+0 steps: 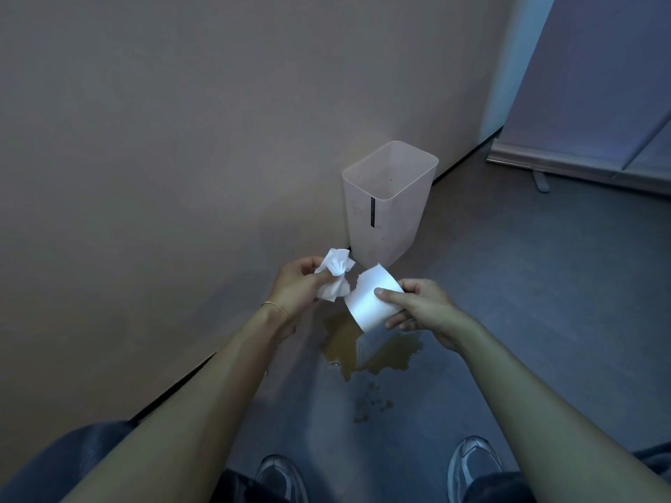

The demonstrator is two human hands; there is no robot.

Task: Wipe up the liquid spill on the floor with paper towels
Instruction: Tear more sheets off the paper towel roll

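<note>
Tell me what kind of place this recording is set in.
Probably an indoor office or hallway corner: a plain wall meeting a grey floor, a translucent waste bin against it, and what looks like a banner stand.

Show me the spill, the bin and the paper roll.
spill (395, 352), head view, middle of the brown puddle.
bin (399, 219), head view, side wall.
paper roll (366, 303), head view, white outer side.

Plain beige wall (163, 139) meets smooth grey floor (544, 285) at a dark seam; a pale upright panel (599, 85) stands at the floor's far right edge.
</note>
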